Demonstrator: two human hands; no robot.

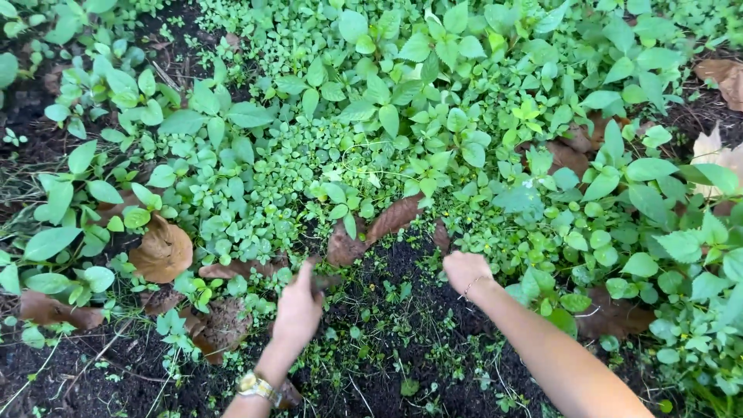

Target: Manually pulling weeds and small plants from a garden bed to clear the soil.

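My left hand (298,306) reaches forward over dark soil (402,317), its fingers closed around a dark stem or bit of weed next to a brown dead leaf (344,246). A gold watch (258,385) sits on that wrist. My right hand (465,271) is curled into a fist at the edge of the green weeds (433,178), knuckles down in the plants; what it grips is hidden. A thin bracelet circles that wrist. A second brown leaf (396,217) lies just beyond both hands.
Dense low green weeds (255,162) cover the ground ahead and to both sides. Curled dry leaves lie at the left (161,251) and far right (724,77). Bare dark earth with small sprouts (116,371) runs along the near edge.
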